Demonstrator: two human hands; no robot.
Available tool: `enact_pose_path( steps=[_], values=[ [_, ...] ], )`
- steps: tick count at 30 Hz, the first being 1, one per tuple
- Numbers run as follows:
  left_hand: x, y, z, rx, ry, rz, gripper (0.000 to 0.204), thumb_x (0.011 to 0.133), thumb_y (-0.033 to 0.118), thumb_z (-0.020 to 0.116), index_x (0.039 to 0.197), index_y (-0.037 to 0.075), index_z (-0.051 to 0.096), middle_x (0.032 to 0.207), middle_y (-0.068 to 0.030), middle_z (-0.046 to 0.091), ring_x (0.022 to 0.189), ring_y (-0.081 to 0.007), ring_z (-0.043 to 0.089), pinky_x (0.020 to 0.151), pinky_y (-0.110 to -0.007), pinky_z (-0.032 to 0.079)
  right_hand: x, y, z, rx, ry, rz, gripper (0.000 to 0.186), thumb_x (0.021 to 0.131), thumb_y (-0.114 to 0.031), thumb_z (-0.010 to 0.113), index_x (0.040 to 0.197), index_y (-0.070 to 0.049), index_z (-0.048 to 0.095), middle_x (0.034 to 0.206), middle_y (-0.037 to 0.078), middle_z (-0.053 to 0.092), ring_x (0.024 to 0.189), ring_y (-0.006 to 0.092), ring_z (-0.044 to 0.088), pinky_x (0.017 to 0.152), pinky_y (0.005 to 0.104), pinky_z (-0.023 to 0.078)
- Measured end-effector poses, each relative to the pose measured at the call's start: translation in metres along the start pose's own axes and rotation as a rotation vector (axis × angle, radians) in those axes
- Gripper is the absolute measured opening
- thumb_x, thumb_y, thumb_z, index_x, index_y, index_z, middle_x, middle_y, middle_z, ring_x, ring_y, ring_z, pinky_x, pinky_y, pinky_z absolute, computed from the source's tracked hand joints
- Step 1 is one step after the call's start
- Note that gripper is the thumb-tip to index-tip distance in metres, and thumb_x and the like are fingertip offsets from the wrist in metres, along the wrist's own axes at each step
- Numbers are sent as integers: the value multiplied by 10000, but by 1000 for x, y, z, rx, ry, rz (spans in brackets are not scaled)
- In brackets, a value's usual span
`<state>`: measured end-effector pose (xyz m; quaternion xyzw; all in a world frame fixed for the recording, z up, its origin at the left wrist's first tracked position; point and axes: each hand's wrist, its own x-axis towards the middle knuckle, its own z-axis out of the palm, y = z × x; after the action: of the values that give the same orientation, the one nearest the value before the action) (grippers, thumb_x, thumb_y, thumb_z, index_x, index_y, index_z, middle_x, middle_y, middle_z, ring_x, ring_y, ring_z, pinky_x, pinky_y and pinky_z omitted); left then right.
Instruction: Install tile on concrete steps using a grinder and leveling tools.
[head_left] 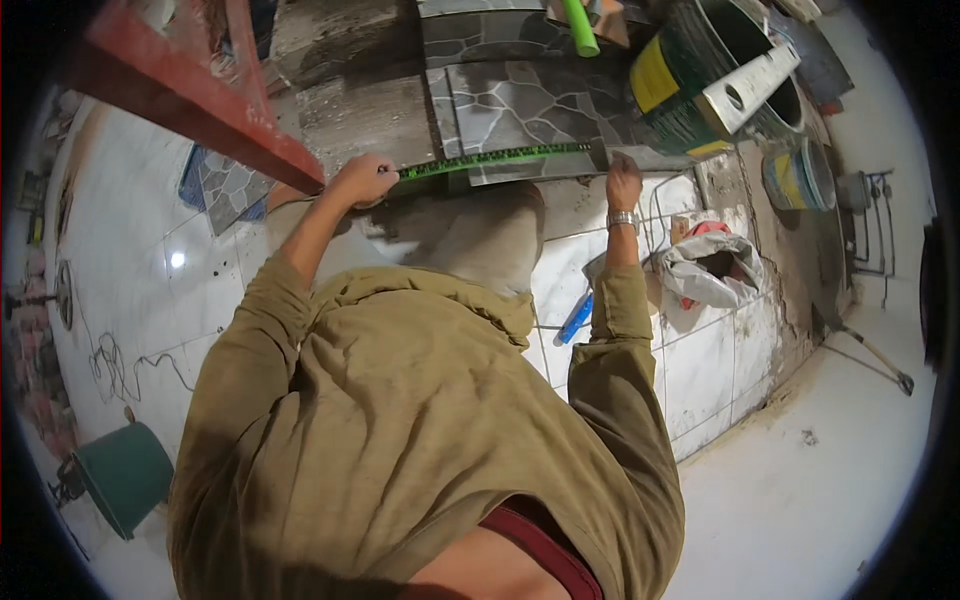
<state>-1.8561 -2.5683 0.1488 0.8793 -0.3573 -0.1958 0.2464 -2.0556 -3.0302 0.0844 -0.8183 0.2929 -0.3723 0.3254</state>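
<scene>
My left hand (365,180) is closed round one end of a green tape measure (490,157). Its blade stretches rightward across the near edge of a grey tile with a stone pattern (515,105). My right hand (623,180), a metal watch on its wrist, is just past the blade's other end, by the tile's right side. Its fingers look bent together; whatever they pinch is hidden. The tile lies on a step in front of my knees.
A red metal post (210,100) slants close to my left hand. At right stand a large dark bucket (665,85) with a pale level-like bar (750,88) across it and a smaller bucket (798,175). A white sack (712,268) and blue-handled tool (576,318) lie near my right forearm.
</scene>
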Motion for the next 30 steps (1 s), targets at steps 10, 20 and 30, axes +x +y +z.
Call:
enact_pose_path(
  steps=[10,20,30],
  values=[
    [-4,24,10,-64,9,-16,285,830,302,638,937,44,701,863,-172,695,812,-321,671,741,-403,513,-25,-87,-25,270,-260,229,407,935,-350,624,1051,27,722,760,94,694,648,142,620,604,288,475],
    [-160,-96,-82,-71,42,-274,268,865,251,624,983,17,681,889,-156,684,823,-278,648,770,-376,499,-147,-210,91,1126,-719,945,233,964,-320,628,836,-125,628,764,-8,652,557,79,538,452,220,381],
    [-141,-154,-78,189,251,-211,330,859,267,604,1000,-11,709,1046,-223,698,991,-384,657,889,-421,513,-164,-226,175,962,-601,1109,202,975,-335,637,872,-163,608,688,-22,581,523,105,499,418,230,324]
  ],
)
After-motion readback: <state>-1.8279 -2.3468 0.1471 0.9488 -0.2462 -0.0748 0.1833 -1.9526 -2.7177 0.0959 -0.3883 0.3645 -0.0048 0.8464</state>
